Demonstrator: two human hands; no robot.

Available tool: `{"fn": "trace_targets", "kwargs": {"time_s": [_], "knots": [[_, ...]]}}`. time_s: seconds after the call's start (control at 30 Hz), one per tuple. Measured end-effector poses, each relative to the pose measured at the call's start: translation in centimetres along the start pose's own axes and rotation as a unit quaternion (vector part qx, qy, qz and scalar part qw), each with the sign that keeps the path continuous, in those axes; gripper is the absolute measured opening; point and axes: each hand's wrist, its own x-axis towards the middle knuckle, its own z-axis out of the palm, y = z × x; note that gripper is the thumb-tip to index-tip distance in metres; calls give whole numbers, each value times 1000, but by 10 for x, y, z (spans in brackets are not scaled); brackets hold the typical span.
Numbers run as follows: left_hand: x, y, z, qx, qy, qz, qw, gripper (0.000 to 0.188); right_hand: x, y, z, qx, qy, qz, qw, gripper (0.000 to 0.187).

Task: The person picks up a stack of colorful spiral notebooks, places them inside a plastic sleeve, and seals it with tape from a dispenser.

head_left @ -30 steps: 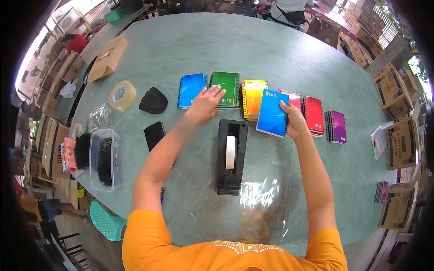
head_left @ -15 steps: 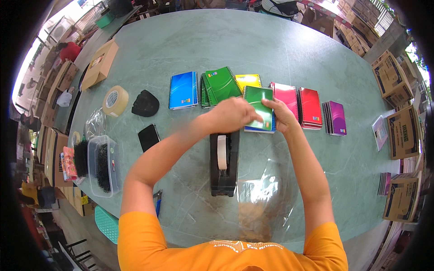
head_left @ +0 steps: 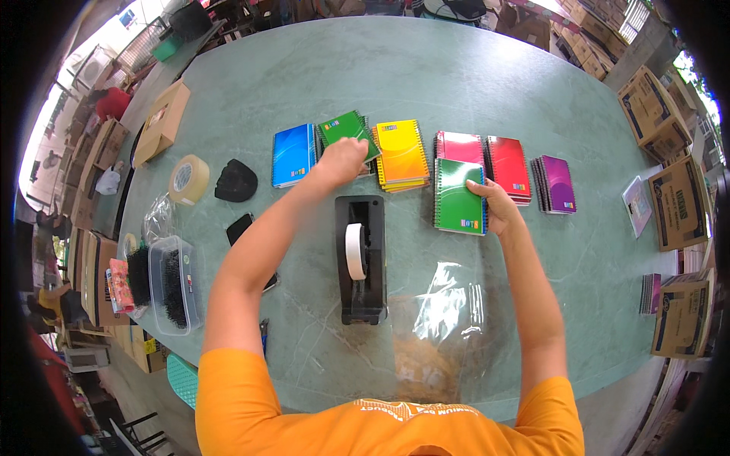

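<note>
Film (head_left: 437, 327), clear and glossy, lies nearest the person's body. Just beyond: black tape dispenser (head_left: 363, 304), white roll in it.

Right hand (head_left: 499, 207) grasps a green notebook (head_left: 459, 196) before the pink pile (head_left: 460, 146); thumb flat on the cover's right edge, other fingers hidden beneath. Sliver of blue along that edge. Long axis runs away from the body, nearly straight, spiral to the left. Small multicoloured lettering at the near right corner.

Left hand (head_left: 342, 162) is over the green stack (head_left: 342, 125), fingers bent on the top notebook; whether they grip, I cannot tell. That one slants, far end leaning left, spiral on the right, lettering at its far left.

Same row: blue notebooks (head_left: 294, 154) left of the green; yellow ones (head_left: 399, 148) between green and pink; red (head_left: 508, 167) and purple notebooks (head_left: 560, 185) rightmost. Their covers bear small coloured lettering too.
</note>
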Motion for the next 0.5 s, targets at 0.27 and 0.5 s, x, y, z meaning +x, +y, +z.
{"fn": "trace_targets", "kwargs": {"time_s": [0.27,0.5], "knots": [[26,59,-67,-38,43,-22,998,13,-29,-9,-18,122,-54,-17,991,34],[73,132,-26,57,-12,98,993,32,-26,18,-26,42,-40,16,998,39]]}}
